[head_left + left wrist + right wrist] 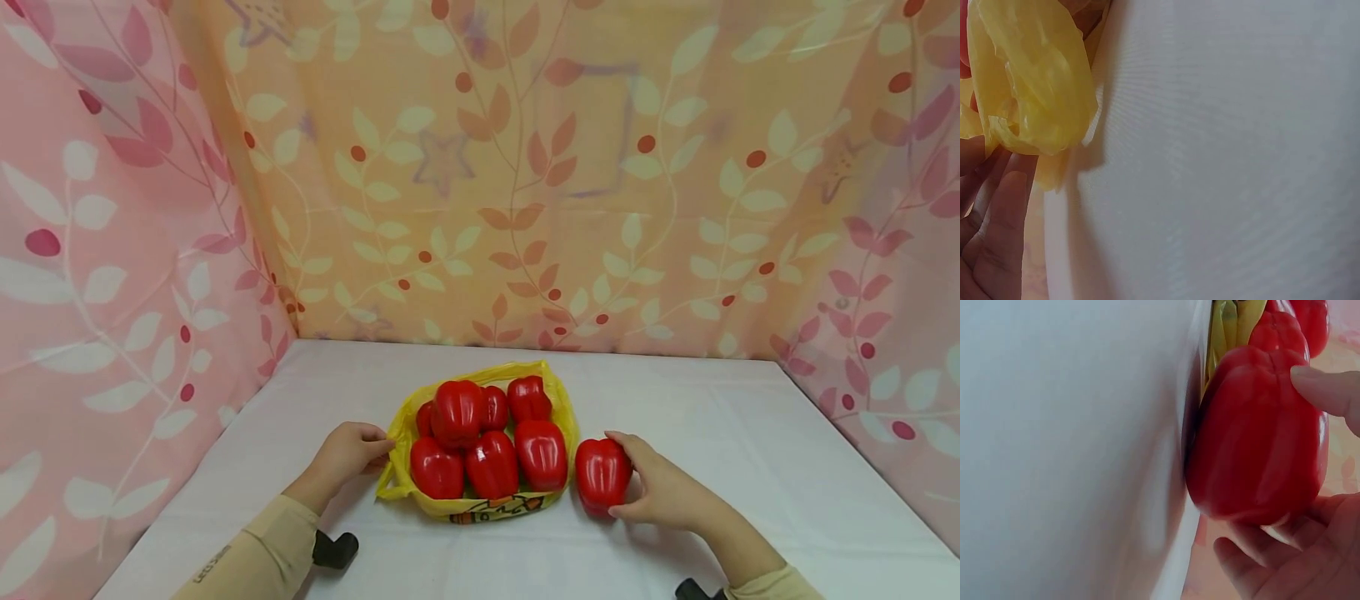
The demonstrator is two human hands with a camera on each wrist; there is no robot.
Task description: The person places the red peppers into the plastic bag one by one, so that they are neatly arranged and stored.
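Observation:
A yellow plastic bag (437, 507) lies with its mouth spread wide in the head view, holding several red bell peppers (491, 463). My left hand (347, 461) pinches the bag's left edge; the left wrist view shows the crumpled yellow plastic (1041, 94) at the fingertips. Just right of the bag, one more red bell pepper (602, 477) sits on the table, and my right hand (663, 492) grips it from the right. In the right wrist view the thumb is against one end of this pepper (1260, 437) and the other fingers are at the opposite end.
A white-covered table (465, 567) carries everything. Patterned cloth walls stand behind it (525, 250) and on both sides. Black wrist mounts (335, 550) stick out near both sleeves. Printed figures mark the bag's front.

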